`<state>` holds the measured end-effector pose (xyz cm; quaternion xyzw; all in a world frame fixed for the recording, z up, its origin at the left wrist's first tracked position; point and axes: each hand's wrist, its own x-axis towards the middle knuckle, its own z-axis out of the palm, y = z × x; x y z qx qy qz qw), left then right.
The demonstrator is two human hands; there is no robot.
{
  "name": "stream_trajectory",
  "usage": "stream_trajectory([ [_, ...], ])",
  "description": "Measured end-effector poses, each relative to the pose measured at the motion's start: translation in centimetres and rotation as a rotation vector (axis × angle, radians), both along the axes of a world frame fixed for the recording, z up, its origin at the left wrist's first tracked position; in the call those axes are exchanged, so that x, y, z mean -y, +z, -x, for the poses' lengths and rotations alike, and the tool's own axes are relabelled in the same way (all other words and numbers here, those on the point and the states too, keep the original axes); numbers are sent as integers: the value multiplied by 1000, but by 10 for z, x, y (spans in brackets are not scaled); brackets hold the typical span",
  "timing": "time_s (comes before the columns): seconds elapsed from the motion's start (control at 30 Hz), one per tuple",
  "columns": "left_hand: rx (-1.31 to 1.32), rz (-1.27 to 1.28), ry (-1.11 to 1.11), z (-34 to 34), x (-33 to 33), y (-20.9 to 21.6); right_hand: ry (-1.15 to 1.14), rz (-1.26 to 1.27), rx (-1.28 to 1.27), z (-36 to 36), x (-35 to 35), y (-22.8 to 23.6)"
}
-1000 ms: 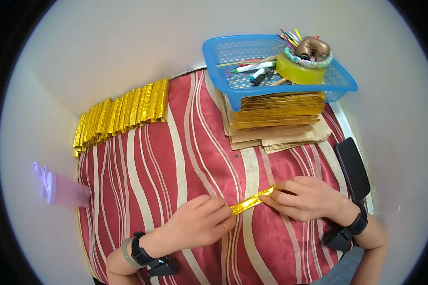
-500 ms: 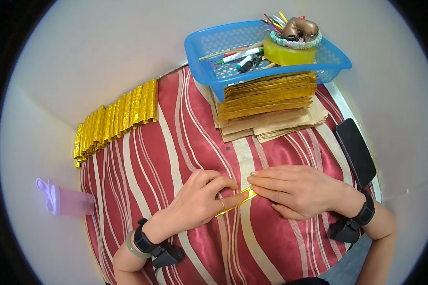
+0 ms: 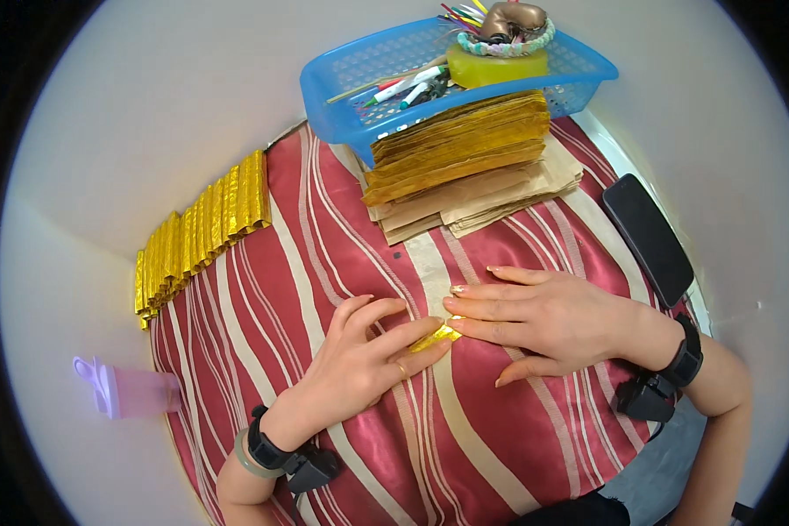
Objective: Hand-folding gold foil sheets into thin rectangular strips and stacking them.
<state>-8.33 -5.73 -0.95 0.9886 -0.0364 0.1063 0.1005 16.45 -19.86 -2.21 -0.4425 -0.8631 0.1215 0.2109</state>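
A small folded strip of shiny gold paper (image 3: 435, 337) lies on the red striped cloth between my hands. My left hand (image 3: 359, 355) holds it with the index finger and thumb on either side, while its other fingers stay raised and bent. Flat and spread, my right hand (image 3: 552, 320) rests with its fingertips touching the strip's right end. Part of the strip is hidden under the fingers. At the far left, several similar folded gold paper strips (image 3: 206, 223) lie side by side in a row.
Beyond my hands, a blue basket (image 3: 324, 105) holds pens and a yellow tape roll (image 3: 498, 70). Against its front are stacked gold-brown papers (image 3: 460, 136) over tan papers (image 3: 508, 188). A black phone (image 3: 647, 238) lies right; a pink cup (image 3: 140, 392) is left.
My right hand has flattened and its fingers have spread. My left fingers have lifted and opened wider around the strip. The view has shifted slightly.
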Motion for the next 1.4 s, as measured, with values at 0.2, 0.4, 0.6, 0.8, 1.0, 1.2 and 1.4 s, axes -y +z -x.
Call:
stream_trajectory([
  [0.2,-84,-464,58,26,16,4,-24,-6,50,-2,0,-1],
  [0.4,-198,-381,102,51,19,9,-64,-32,123,-3,6,0],
  [0.6,-194,-185,118,51,15,8,-192,-1,171,13,18,15],
  [0.8,-209,-164,115,53,14,4,-64,-10,-87,68,4,0],
  [1.0,-206,-164,146,54,13,5,-218,109,98,21,17,4],
  [1.2,-187,-47,190,56,17,3,-258,49,187,10,25,7],
  [1.4,91,-8,261,40,28,9,-307,-142,194,12,21,14],
])
